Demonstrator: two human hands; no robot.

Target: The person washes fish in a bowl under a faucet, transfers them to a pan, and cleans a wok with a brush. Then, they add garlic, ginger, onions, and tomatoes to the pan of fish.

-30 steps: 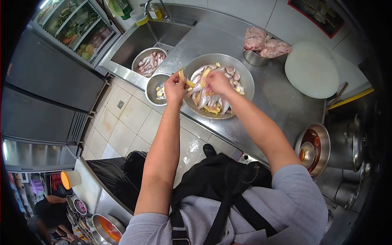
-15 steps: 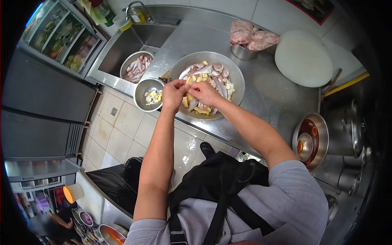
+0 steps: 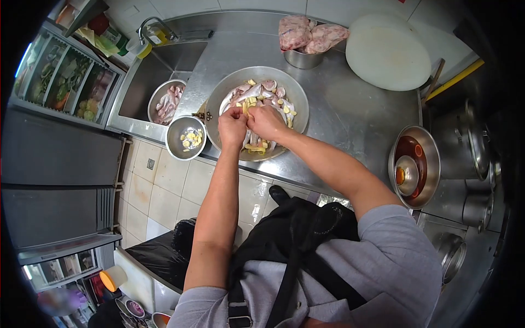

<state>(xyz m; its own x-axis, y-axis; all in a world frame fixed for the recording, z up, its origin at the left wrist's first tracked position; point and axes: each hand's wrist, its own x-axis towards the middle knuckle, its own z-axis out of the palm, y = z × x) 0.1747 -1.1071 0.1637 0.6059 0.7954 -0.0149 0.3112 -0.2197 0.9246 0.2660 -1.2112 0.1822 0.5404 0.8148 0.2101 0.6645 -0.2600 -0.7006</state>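
Observation:
A wide metal bowl (image 3: pixel 301 93) on the steel counter holds pinkish-silver raw pieces that look like fish (image 3: pixel 240 95), with pale yellow chunks scattered among them. Over its near-left part, my left hand (image 3: pixel 233 127) and my right hand (image 3: pixel 266 122) meet, fingertips pinched together. A small yellow strip (image 3: pixel 245 104) shows at their fingertips; the hands partly hide it. Just left of my left hand, a smaller metal bowl (image 3: pixel 171 143) at the counter edge contains yellow pieces (image 3: pixel 191 139).
Another bowl of raw pieces (image 3: pixel 153 104) sits in the sink (image 3: pixel 139 90). Bagged pinkish meat (image 3: pixel 314 35) rests on a metal pot at the back, beside a round white board (image 3: pixel 388 52). At right stand a basin of dark red liquid (image 3: pixel 428 186) and large pots (image 3: pixel 462 142).
The view has shifted, so the counter items appear farther left. My hands stay together over the wide bowl, fingers still pinching, and the yellow strip now shows above the fingertips.

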